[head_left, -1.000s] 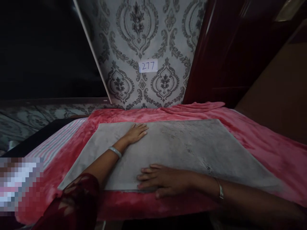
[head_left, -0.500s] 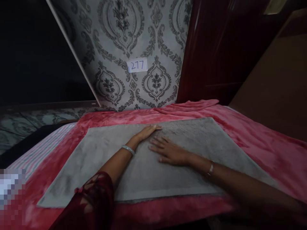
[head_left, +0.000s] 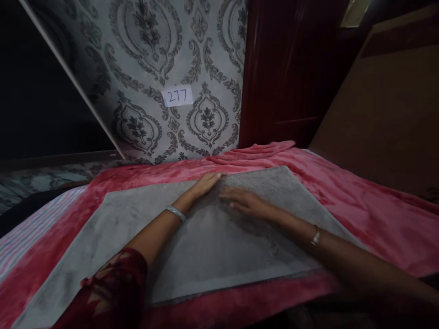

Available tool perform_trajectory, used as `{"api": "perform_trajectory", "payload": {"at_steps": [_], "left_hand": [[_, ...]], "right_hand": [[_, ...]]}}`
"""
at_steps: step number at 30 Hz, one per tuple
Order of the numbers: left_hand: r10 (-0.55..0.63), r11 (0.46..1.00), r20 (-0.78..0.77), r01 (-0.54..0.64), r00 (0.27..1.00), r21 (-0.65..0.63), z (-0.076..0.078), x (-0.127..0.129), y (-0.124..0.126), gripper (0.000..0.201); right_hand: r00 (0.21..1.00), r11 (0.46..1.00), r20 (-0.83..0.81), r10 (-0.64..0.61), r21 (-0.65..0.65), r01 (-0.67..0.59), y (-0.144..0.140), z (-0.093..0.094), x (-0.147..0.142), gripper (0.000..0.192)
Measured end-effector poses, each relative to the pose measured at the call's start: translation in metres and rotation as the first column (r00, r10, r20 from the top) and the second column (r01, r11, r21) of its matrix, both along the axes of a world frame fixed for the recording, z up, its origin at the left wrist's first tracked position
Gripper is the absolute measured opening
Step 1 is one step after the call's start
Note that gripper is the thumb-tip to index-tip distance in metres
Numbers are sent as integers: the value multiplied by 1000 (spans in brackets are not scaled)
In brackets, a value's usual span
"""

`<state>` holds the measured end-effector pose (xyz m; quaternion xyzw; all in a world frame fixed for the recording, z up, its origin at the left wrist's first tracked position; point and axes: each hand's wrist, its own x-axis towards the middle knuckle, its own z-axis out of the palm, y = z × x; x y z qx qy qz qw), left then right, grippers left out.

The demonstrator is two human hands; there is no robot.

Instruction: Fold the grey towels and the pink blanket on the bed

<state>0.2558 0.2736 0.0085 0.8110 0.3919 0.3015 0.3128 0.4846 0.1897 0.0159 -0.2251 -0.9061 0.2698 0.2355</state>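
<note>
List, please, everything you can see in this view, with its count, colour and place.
Mat: one, grey, spread flat on the blanket, under both hands.
Blanket: one, pinkish red, covering the bed, bunched at the far edge.
Striped sheet: one, pale with thin stripes, showing at the left beside the blanket.
Paper label: one, white, reading 277, stuck on the wall.
Wallpaper: grey with dark ornamental pattern, behind the bed.
Door: one, dark red, right of the wallpaper.
Bangles: two, silvery, one on each wrist.
Sleeve: one, dark red, on the left arm.
Left hand: flat on the mat's far part.
Right hand: flat on the mat, close beside the left.
</note>
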Motion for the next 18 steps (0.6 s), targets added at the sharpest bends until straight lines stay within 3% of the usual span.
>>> {"api": "perform_trajectory", "payload": {"at_steps": [3, 6, 9, 14, 16, 18], "left_hand": [[-116, 981, 92, 129, 989, -148, 2, 40, 16, 83], [-168, 964, -3, 164, 986, -212, -13, 63, 25, 91], [-153, 982, -100, 139, 983, -131, -29, 65, 25, 90], [-172, 980, -122, 157, 978, -119, -31, 57, 23, 86], [-162, 984, -170, 146, 972, -100, -30, 56, 25, 83], [-157, 987, -210, 146, 965, -71, -32, 57, 27, 80]], "right_hand": [[988, 982, 85, -126, 149, 113, 51, -21, 16, 69], [958, 970, 232, -166, 214, 117, 60, -40, 26, 70], [932, 982, 343, -118, 179, 58, 30, -44, 28, 72], [911, 983, 372, 180, -94, -155, -56, -26, 28, 68], [900, 937, 292, 325, -227, -265, -81, -17, 30, 65], [873, 841, 138, 468, -373, -392, -87, -7, 35, 60]]}}
